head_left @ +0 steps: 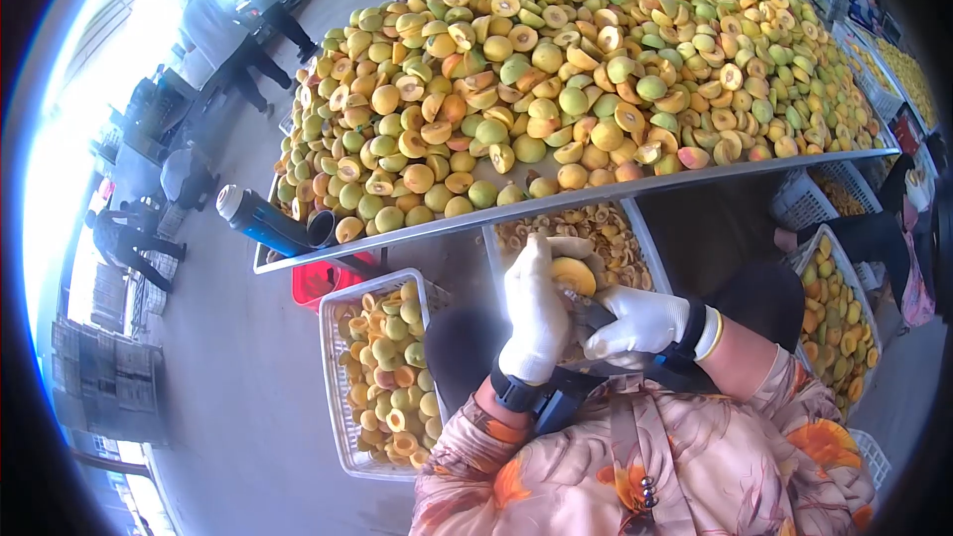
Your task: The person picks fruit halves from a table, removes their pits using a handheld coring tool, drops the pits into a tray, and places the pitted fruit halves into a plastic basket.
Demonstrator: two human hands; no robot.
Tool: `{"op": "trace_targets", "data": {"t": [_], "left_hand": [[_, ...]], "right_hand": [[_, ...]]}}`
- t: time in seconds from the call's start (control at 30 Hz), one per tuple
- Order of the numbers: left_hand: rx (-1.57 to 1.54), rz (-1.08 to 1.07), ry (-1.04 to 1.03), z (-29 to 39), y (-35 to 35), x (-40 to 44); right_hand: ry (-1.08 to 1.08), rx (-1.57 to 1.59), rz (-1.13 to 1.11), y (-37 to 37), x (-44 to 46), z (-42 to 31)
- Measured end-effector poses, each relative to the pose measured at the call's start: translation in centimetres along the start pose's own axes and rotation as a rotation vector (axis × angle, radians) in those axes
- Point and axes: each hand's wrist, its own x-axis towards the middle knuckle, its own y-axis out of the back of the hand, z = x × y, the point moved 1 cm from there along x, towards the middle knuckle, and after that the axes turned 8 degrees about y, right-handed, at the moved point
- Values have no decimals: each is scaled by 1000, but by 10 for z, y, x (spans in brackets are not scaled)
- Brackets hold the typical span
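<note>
My left hand (536, 313), in a white glove, is closed around a yellow peach half (573, 276) in front of my lap. Close by on the right, my right hand (640, 323), also gloved in white, has its fingers curled inward. Something dark grey lies between the two hands, but its shape and what my right fingers grip are hidden. Beneath the hands, a white crate (640, 228) holds cut, brownish-yellow fruit pieces. Just beyond rises a large heap of peaches (556, 89), many halved, on a metal-edged table (596, 189).
A white crate (333, 387) of peach halves stands left of my knees, near a red container (316, 281). A blue bottle (260, 218) and a dark cup (321, 228) are at the table's left corner. Another filled crate (866, 308) stands right. Other people work around.
</note>
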Motion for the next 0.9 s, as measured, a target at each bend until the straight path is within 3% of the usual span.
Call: {"op": "trace_targets", "data": {"t": [0.2, 0.33, 0.47, 0.53, 0.6, 0.67, 0.7, 0.83, 0.9], "left_hand": [[368, -280, -163, 16, 15, 0], [25, -232, 44, 17, 15, -6], [-101, 53, -37, 22, 43, 6], [59, 224, -219, 34, 95, 3], [20, 378, -138, 64, 150, -24], [265, 593, -268, 68, 217, -48], [394, 716, -276, 66, 258, -61], [487, 943, -60, 54, 362, -102], [813, 1067, 10, 34, 400, -106]], "right_hand": [[-60, 199, -143, -9, 0, -11], [-89, 582, -220, -14, 6, 0], [-15, 717, -313, -17, 9, 3], [-40, 661, -225, -7, 11, 3], [-184, 341, 25, -4, 9, 0], [-267, -91, 125, 14, 16, 37], [-300, -157, 180, 19, 18, 53], [-392, -158, 292, 16, 27, 73], [-407, -219, 280, 12, 34, 78]]}}
